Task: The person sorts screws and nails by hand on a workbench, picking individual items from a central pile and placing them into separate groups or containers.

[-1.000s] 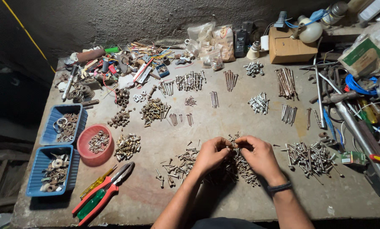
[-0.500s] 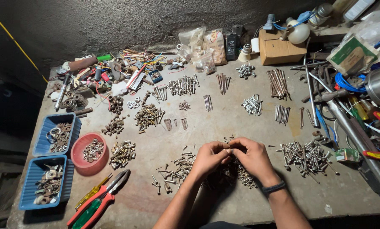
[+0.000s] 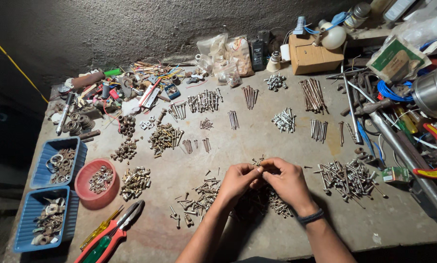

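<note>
My left hand (image 3: 237, 181) and my right hand (image 3: 286, 180) meet fingertip to fingertip above a dark heap of small screws (image 3: 273, 200) near the table's front edge. Between the fingertips they pinch a small screw (image 3: 262, 169), mostly hidden by the fingers. A dark band circles my right wrist. Left of my left hand lies a loose scatter of screws (image 3: 199, 195). A bigger pile of silver screws (image 3: 346, 178) lies to the right of my right hand.
Sorted groups of nails and screws (image 3: 203, 101) cover the concrete table (image 3: 257, 136). At the left stand two blue trays (image 3: 57, 163) and a red bowl of nuts (image 3: 95, 181). Red-handled pliers (image 3: 112, 233) lie at the front left. Tools, wires and a cardboard box (image 3: 312, 54) crowd the right and back.
The view has drifted, so the table contents sit lower left in frame. My hands stay joined over the screw heap, fingers shifting slightly on the small screw.
</note>
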